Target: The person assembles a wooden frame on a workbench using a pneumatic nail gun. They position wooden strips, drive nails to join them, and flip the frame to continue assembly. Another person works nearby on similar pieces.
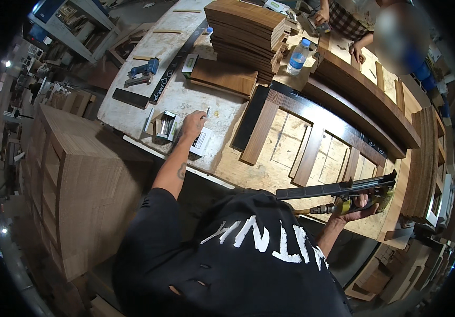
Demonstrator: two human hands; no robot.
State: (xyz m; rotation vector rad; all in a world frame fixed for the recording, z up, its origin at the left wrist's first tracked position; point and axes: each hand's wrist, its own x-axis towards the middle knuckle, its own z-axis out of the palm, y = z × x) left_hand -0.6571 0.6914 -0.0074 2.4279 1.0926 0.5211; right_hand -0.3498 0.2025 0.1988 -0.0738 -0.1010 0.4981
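My right hand grips a pneumatic nail gun, black with yellow-green parts, tilted over the table's near right edge. An air hose fitting trails from it toward my body. My left hand reaches over the white worktop, fingers pinched together; a small thin light piece shows at their tips, too small to name. Beside that hand lies a white box, and left of it an open small box holds metal strips. Brown wooden slats and a dark rail lie in a frame layout.
A tall stack of brown boards stands behind, near a water bottle. A blue nail gun lies at far left. A wooden cabinet stands left of me. Across the table, another person's hand rests near long boards.
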